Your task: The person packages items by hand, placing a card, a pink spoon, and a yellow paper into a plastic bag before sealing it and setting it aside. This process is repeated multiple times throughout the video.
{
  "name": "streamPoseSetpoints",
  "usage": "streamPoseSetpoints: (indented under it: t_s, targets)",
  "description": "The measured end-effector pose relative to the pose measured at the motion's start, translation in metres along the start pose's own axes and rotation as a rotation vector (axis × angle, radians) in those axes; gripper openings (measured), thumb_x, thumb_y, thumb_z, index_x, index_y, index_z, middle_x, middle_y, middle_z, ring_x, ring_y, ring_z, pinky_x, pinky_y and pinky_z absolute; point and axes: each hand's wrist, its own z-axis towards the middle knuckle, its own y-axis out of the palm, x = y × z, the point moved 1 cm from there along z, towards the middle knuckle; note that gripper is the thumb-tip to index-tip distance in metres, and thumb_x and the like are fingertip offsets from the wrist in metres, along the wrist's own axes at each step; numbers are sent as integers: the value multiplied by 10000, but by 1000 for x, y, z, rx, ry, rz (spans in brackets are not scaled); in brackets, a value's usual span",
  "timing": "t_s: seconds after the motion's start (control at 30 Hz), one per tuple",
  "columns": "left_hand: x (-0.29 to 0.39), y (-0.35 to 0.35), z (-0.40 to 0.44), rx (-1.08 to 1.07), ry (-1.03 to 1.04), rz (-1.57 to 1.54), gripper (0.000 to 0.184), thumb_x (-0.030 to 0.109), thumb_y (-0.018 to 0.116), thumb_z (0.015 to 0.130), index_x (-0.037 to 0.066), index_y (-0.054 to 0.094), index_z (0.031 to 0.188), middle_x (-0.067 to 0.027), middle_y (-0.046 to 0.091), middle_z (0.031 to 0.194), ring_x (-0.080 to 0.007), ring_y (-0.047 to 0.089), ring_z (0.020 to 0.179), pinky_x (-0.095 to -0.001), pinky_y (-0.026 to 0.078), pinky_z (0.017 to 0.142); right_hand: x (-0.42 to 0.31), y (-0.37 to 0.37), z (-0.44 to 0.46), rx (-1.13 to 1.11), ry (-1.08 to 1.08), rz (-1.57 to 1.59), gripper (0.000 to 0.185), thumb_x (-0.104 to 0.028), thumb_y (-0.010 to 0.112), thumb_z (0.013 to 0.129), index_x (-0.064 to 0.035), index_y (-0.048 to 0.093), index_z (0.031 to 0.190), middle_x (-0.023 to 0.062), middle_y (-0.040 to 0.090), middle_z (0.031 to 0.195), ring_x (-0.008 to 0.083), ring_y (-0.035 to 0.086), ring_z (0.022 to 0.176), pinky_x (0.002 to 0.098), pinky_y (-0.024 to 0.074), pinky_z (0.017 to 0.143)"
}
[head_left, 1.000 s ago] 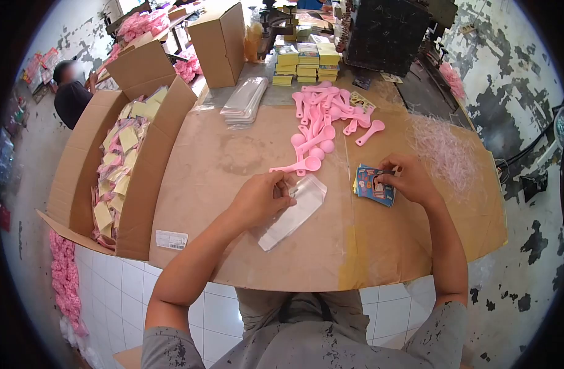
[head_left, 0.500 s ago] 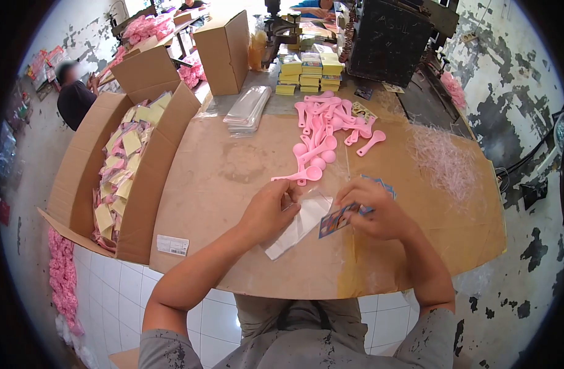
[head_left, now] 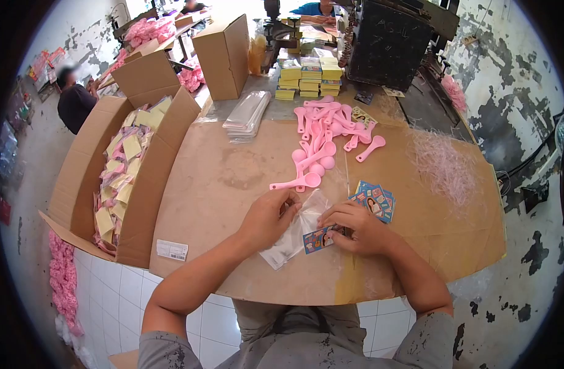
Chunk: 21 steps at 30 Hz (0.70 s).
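My left hand (head_left: 271, 214) pinches the upper edge of a clear plastic bag (head_left: 283, 251) lying slanted on the cardboard-covered table. In my right hand (head_left: 357, 229) is a blue printed card (head_left: 317, 240), its left part showing over the bag's right side. Whether the card touches the bag's mouth I cannot tell. Just beyond my right wrist lies a small fanned pile of similar blue cards (head_left: 380, 202). Pink plastic scoops (head_left: 319, 147) are heaped past my fingers, the nearest scoop (head_left: 297, 182) close to my left fingertips.
A stack of clear bags (head_left: 246, 117) lies left of the scoops. An open carton (head_left: 148, 178) of packed items stands at the left. Behind are stacked yellow card bundles (head_left: 310, 77) and a black machine (head_left: 386, 46). Shredded strands (head_left: 445, 166) lie right; a label (head_left: 172, 250) lies front left.
My right hand has moved left and slightly down, bringing the card over the bag and uncovering the card pile. My left hand still holds the bag, whose upper part now looks more opened out.
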Motion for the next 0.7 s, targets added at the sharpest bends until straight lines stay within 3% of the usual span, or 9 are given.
streamPoseSetpoints:
  t_s: [0.13,0.23,0.33,0.47,0.53,0.7]
  targets:
    - [-1,-3,1,-18,-50,-38,142,101,683,965,-16,634,1029,-133,698,854,-239,635,711,-353,513,678,5,2,0,5,-48,-28,231,-97,725,848,-46,709,1073,94,730,1078,305,666,1045,414,501,973]
    - [-8,-3,2,-11,-75,-111,133,97,658,1000,-12,646,1076,-93,721,910,-139,609,703,-319,499,665,9,3,-2,16,-60,-55,253,-94,726,846,-46,712,1095,101,740,1079,307,670,1060,423,501,988]
    - [-8,-8,4,35,-134,-142,92,71,614,1012,-4,625,1064,-99,742,967,-159,682,782,-318,530,703,9,2,-2,4,-55,-67,274,-92,724,846,-48,713,1116,109,742,1083,313,670,1071,425,503,992]
    - [-22,-9,13,90,-65,-750,88,47,579,1012,27,581,1098,-123,748,1013,-190,732,876,-321,570,764,8,2,-2,21,-19,-36,283,-82,715,853,-29,709,1131,110,746,1075,323,670,1077,421,509,983]
    - [-12,-24,12,-11,-85,-943,120,47,570,1020,41,557,1139,-137,748,1024,-195,740,901,-323,583,789,8,2,-3,45,42,75,278,-71,712,858,-15,706,1130,111,743,1065,294,683,1055,395,523,950]
    - [-1,-23,8,-117,-137,-870,226,61,630,1023,29,522,1219,-153,756,1030,-194,745,895,-334,593,801,14,-7,-5,210,407,322,227,-52,695,906,7,699,1125,94,730,1074,168,687,1015,316,542,878]
